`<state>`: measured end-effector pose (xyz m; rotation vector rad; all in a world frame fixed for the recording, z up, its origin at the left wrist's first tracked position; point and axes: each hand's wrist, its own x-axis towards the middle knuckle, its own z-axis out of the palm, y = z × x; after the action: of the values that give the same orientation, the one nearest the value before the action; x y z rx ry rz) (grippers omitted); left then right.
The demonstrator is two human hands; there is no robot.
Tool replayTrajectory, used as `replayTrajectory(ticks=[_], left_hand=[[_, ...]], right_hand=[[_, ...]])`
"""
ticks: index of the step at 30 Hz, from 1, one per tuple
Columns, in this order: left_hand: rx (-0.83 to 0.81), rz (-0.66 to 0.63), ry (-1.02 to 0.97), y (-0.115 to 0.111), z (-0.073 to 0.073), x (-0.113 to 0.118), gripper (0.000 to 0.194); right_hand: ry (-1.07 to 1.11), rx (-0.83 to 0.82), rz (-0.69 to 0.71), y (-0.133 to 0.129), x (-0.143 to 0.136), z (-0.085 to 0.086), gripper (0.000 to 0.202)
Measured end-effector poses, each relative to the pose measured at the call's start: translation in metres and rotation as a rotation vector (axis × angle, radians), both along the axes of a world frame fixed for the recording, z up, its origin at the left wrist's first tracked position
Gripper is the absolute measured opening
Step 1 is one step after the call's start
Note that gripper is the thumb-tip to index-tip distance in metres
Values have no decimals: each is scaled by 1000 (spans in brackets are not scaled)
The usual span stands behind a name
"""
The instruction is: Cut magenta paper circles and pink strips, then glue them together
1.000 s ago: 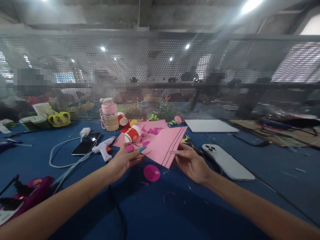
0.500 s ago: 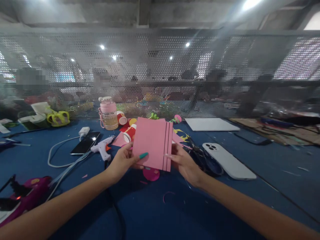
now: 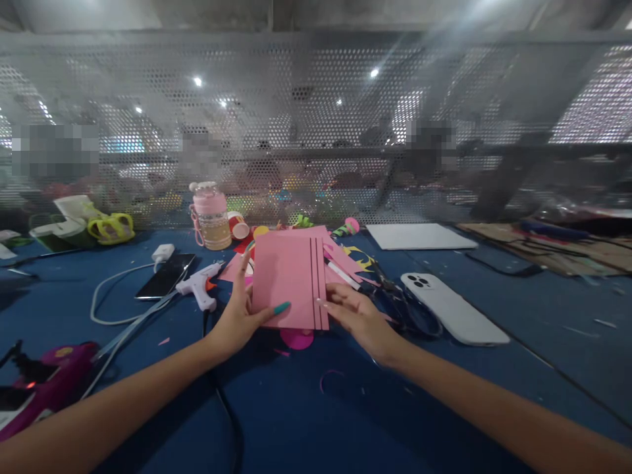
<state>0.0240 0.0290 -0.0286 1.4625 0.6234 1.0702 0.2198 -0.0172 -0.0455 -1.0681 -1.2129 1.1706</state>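
Left hand [image 3: 236, 324]: grip closed on the left side of the pink card [image 3: 284, 280]. Right hand [image 3: 363, 322]: grip closed at its right edge, beside dark lines. Card position: above the table [image 3: 296, 415], between both hands, near its middle.

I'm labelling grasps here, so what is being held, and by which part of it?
Pink folded card: left hand at its left edge, right hand at its right edge.
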Motion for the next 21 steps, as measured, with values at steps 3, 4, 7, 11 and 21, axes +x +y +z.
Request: replayTrajectory(ticks=[3, 4, 7, 11, 21], left_hand=[[68, 22, 62, 1, -2, -3, 89], [82, 19, 98, 1, -3, -4, 78], [62, -11, 130, 2, -4, -6, 55], [-40, 34, 58, 1, -1, -5, 56], [-7, 93, 46, 10, 2, -9, 52]], right_hand=[[-17, 2, -10, 1, 0, -3, 33], [-44, 12, -16, 2, 0, -2, 33], [-240, 101, -58, 6, 6, 6, 29], [-1000, 218, -402, 3, 23, 23, 27], [-1796, -358, -491, -10, 91, 14, 45]])
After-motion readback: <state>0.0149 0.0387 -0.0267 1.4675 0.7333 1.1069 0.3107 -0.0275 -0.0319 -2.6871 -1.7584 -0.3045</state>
